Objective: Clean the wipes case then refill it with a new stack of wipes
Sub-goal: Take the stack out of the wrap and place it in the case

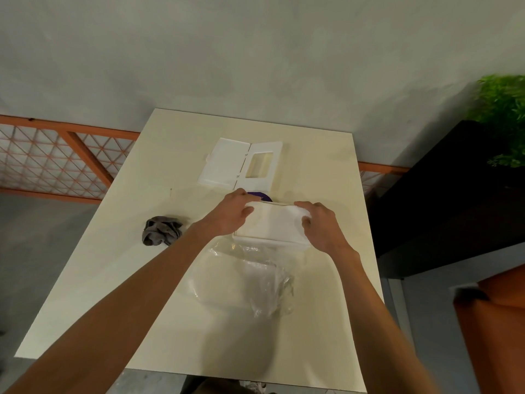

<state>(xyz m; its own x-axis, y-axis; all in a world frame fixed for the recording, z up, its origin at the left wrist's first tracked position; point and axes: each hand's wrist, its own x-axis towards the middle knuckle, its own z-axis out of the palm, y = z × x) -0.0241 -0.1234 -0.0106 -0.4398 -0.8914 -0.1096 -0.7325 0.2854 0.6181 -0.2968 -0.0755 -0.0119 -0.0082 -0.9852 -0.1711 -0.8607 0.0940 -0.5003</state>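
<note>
**Both hands on the wipes, mid-tabletop**

The cream tabletop has its near edge at the bottom of the view, and both forearms cross over it. Its widest bare stretch lies at the near left, between that edge and the left side edge. Between the arms lies one crumpled clear plastic wrapper, just in front of the case base.

The one stack of wipes sits in that white base at the middle of the tabletop. The left hand curls round its left end and the right hand round its right end, so the two hands are apart, one at each end. Whether the stack is fully seated is hard to tell.

One grey cloth lies bunched to the left, apart from the base and short of the left edge. A purple object shows just behind the hands, mostly hidden. Farther back the one case lid lies flat, its flap open beside a rectangular window, with bare surface between it and the far edge.

Behind stand a plain grey wall and an orange lattice fence. At right are a black planter with a green plant, and an orange object.
</note>
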